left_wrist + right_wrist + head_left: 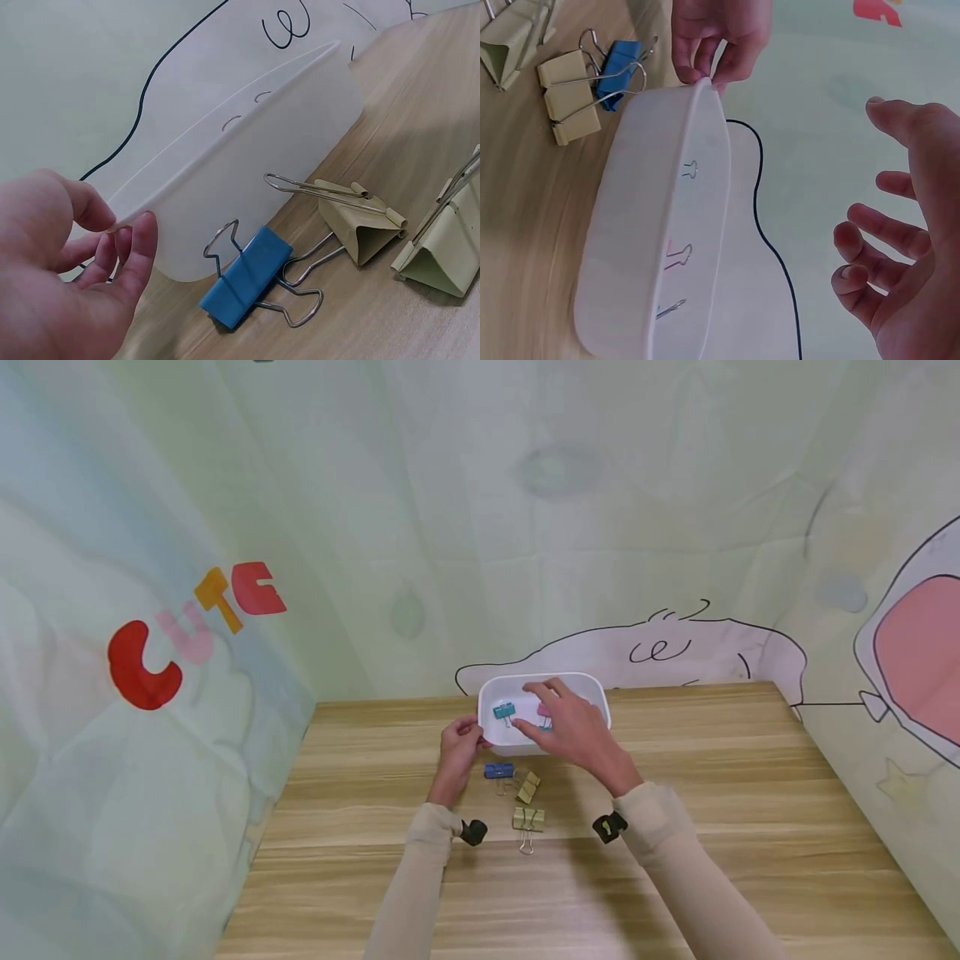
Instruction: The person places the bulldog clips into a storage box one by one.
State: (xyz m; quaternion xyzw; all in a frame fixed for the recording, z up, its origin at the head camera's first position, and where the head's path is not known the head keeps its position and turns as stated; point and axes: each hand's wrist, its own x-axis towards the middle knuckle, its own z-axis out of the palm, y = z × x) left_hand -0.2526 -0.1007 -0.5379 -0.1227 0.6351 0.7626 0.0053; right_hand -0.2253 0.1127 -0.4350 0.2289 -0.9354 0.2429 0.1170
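Note:
My left hand (459, 752) pinches the rim of a white plastic bin (225, 180) at its near left corner. Above the bin hovers my right hand (573, 727), its fingers spread and loosely bent with nothing between them, as the right wrist view confirms. Inside the bin lie a teal binder clip (504, 711) and a pink binder clip (543, 710); a further teal one is partly hidden by the right hand. In front of the bin, a blue binder clip (247, 277) and two beige-yellow binder clips, one tilted (528, 787) and one nearer me (528, 819), rest on the table.
The bin stands at the back of a wood-grain table (360, 810), close to a printed curtain (480, 527) that rises behind and along both sides. Dark wrist straps (474, 832) sit at the cuffs of both sleeves.

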